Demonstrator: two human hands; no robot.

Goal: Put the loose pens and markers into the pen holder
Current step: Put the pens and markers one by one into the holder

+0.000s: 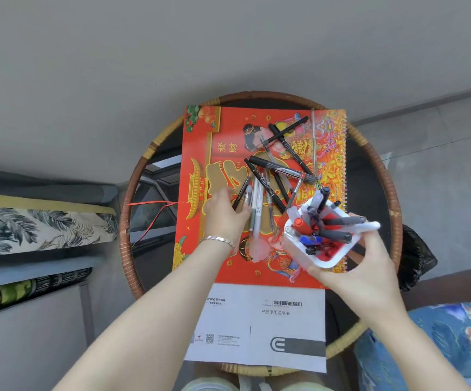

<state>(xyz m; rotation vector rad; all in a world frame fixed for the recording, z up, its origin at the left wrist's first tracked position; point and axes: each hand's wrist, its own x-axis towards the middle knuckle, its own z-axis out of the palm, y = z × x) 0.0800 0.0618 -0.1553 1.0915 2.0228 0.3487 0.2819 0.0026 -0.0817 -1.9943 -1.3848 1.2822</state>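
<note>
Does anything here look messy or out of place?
Yes. Loose pens lie criss-crossed in a heap on the red calendar, and the white pen holder is tilted in the right hand, not standing upright.

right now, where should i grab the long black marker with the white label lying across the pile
Pinch the long black marker at mid-barrel from above. It lies flat and on top of the other pens, so its middle looks exposed. The left hand is nearest; the right hand holds the pen holder.

Bare forearms; silver bracelet on left wrist.
</note>
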